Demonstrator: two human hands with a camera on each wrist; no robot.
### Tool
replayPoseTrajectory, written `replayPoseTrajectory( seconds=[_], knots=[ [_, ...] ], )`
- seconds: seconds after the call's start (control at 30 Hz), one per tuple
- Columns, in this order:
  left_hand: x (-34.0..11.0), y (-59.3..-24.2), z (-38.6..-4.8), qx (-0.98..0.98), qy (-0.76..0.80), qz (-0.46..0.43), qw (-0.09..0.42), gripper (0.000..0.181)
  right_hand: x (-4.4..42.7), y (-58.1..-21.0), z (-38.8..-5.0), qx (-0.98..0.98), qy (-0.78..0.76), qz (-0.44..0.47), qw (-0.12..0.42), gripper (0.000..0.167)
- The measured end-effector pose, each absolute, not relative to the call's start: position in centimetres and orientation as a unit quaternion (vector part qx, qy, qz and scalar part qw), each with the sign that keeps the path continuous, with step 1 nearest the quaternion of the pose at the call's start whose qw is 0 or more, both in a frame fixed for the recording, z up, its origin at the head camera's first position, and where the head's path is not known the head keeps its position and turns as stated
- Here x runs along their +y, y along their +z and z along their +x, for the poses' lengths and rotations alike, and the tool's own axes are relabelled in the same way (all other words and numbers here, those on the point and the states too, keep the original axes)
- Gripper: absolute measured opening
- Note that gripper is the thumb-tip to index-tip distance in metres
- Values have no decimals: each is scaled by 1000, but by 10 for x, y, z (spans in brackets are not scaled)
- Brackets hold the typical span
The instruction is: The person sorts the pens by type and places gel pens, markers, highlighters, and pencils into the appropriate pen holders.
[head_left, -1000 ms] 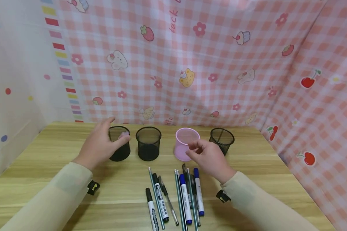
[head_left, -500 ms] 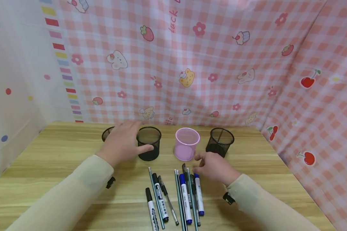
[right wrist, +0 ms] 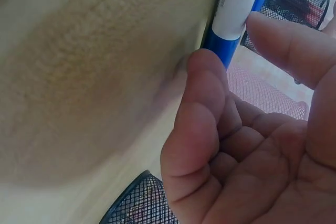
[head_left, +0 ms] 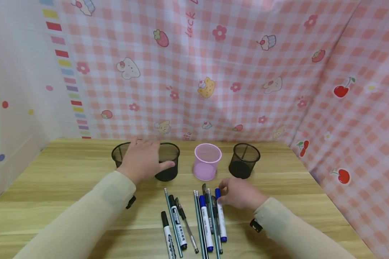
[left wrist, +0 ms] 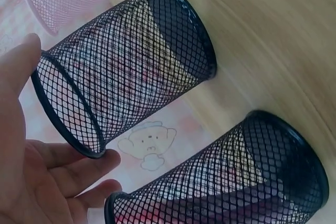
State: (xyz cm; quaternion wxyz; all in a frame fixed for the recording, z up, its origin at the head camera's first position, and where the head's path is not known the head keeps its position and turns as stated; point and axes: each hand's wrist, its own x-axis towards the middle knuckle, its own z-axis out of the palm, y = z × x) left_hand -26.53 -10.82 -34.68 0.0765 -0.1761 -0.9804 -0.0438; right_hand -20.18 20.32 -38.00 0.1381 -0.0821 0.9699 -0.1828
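Observation:
My left hand [head_left: 142, 158] spans the rim of the second black mesh pen cup [head_left: 166, 174], which stands upright. In the left wrist view, thumb and fingers lie on opposite sides of that cup's rim. The leftmost black mesh cup [head_left: 118, 153] is partly hidden behind my hand; something purple and red [left wrist: 220, 208] shows through its mesh. My right hand [head_left: 241, 194] pinches a blue-capped whiteboard marker [head_left: 222, 219] near its cap, and the marker lies on the table. Up close, the forefinger touches the blue cap and the thumb touches the white barrel [right wrist: 236, 14].
A pink mesh cup [head_left: 205, 171] and another black mesh cup [head_left: 244, 167] stand to the right. Several pens, pencils and markers lie in two groups, among them a black-capped marker [head_left: 168, 235] and another blue marker [head_left: 206, 225]. Checked cloth [head_left: 188, 72] hangs behind the table [head_left: 84, 158].
My left hand has moved right from the leftmost cup to the second black cup. My right hand has come down from beside the pink cup to the blue marker. The head view has shifted slightly.

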Motion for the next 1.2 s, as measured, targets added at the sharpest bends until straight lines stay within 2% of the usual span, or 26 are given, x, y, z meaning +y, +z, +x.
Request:
replayPoseTrajectory(
  seconds=[0.4, 0.67, 1.2],
  knots=[
    [-100, -354, -260, -970, -112, -190, 100, 100, 202, -384, -202, 971, -176, -83, 136, 38],
    [-96, -353, -260, -964, -223, -133, 50, 109, 202, -385, -203, 970, -180, -83, 138, 39],
    [-94, -375, -265, -922, -378, -83, -3, 119, 202, -386, -204, 967, -187, -77, 155, 41]
  ],
)
